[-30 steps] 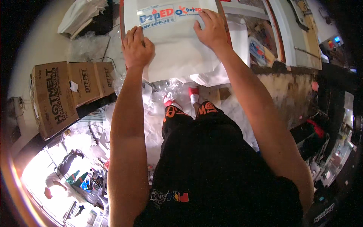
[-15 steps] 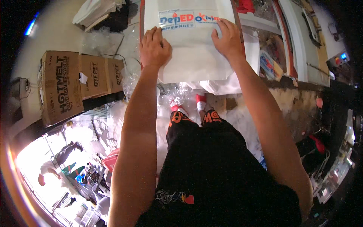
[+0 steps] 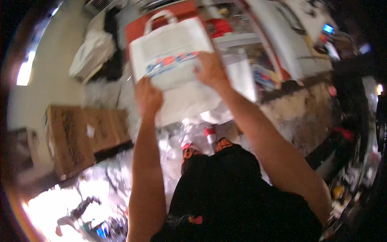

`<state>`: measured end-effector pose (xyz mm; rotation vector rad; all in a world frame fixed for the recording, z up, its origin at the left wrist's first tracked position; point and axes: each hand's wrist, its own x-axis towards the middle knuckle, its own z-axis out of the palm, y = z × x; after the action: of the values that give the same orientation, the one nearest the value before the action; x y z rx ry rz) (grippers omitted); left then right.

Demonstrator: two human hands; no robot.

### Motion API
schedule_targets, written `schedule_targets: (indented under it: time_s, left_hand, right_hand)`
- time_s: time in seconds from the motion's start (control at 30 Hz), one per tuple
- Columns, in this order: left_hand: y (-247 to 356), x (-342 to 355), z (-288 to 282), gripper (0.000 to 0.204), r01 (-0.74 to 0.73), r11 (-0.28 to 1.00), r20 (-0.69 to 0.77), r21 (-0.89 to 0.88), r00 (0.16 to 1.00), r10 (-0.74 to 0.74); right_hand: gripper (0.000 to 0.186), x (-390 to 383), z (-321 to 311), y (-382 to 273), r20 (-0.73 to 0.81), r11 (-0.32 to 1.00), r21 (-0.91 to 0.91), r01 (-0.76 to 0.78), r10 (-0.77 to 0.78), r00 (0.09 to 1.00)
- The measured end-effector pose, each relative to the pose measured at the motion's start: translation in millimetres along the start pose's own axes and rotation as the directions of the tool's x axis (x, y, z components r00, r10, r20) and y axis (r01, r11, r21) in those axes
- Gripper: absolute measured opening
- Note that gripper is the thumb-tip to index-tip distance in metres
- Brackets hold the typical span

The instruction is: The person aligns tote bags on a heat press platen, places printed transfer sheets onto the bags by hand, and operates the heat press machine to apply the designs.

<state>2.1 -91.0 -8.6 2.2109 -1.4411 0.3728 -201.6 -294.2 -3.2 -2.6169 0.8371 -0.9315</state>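
A white tote bag (image 3: 173, 44) with a loop handle at its far end lies flat on a red board (image 3: 139, 27). Blue and red print (image 3: 171, 60) runs across its middle, smeared by motion. At the bag's left side, just below the print, my left hand (image 3: 149, 97) rests with bent fingers, too blurred to tell whether they pinch anything. My right hand (image 3: 211, 68) lies on the right end of the print, fingers stretched forward and thumb apart. White sheet-like material (image 3: 189, 105) spreads between my wrists, toward my body.
A brown cardboard box (image 3: 88, 133) stands at the left, below a plastic-wrapped white bundle (image 3: 92, 54). Right of the board are a red cloth (image 3: 219, 27) and a pale machine or bench part (image 3: 278, 44). Crumpled clear plastic (image 3: 193, 129) lies by my feet.
The view has shifted, so the bag sits lower in it and its handle and the red board now show. Both hands stay at the print; the left fingers look more bent.
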Motion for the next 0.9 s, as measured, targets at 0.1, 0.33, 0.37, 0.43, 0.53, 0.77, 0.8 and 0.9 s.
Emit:
schedule_targets:
  time_s: [0.1,0.33,0.37,0.43,0.53,0.77,0.8,0.9]
  left_hand:
    - [-35.4,-24.2,3.5,0.049,-0.014,0.993,-0.006,0.116,1.000,0.015]
    - [10.9,-6.1,-9.7,0.051,0.113,0.989,0.114,0.095,0.986,-0.123]
    - [11.8,-5.4,-10.5,0.051,0.097,0.989,0.123,0.110,0.986,-0.110]
    - [9.4,-7.3,-11.1,0.051,0.121,0.986,0.122,0.115,0.983,-0.135]
    - [12.0,-8.0,-11.2,0.051,0.139,0.985,0.119,0.103,0.981,-0.151]
    - [-5.5,-8.1,-9.2,0.046,0.097,0.995,0.048,0.039,0.994,-0.099]
    - [-4.4,-8.2,-7.1,0.046,0.088,0.996,0.054,0.017,0.995,-0.088]
    - [12.8,-2.1,-11.5,0.048,0.110,0.992,0.092,0.056,0.989,-0.115]
  right_hand:
    - [0.032,2.6,15.2,-15.3,-0.009,0.997,0.073,0.008,-0.008,1.000]
    - [0.047,-12.3,4.8,-5.8,-0.097,1.000,0.025,-0.012,0.014,0.995]
    - [0.045,-12.7,3.3,-6.1,-0.107,0.999,0.038,-0.024,0.027,0.994]
    - [0.047,-11.2,2.0,-9.2,-0.068,0.999,0.039,-0.032,0.035,0.997]
    - [0.048,-11.5,3.1,-9.9,-0.082,0.999,0.027,-0.020,0.022,0.996]
    - [0.050,-10.2,13.3,-11.3,-0.134,0.998,0.069,-0.002,0.012,0.991]
    - [0.051,-11.7,10.7,-9.4,-0.118,0.999,0.039,-0.021,0.025,0.993]
    - [0.056,-6.7,0.3,-5.2,0.002,0.994,0.025,-0.104,0.104,0.995]
